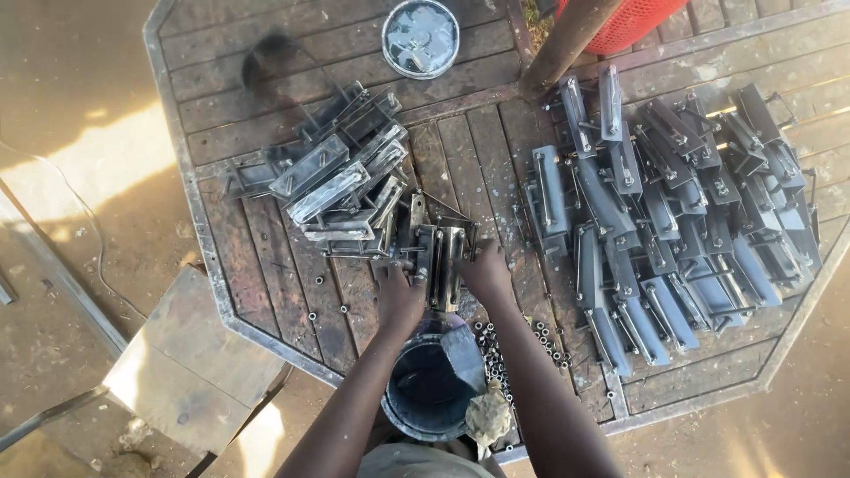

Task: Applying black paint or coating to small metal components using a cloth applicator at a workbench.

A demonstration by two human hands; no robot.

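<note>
Outdoors on bare dirt ground (71, 80) in low warm sunlight, with an octagonal wooden table (266, 265), a post (567, 40) and a flat metal sheet (190, 363) alongside.

A single head-worn view is aimed steeply down from above onto the wooden table (292, 265), seen fairly close.
</note>
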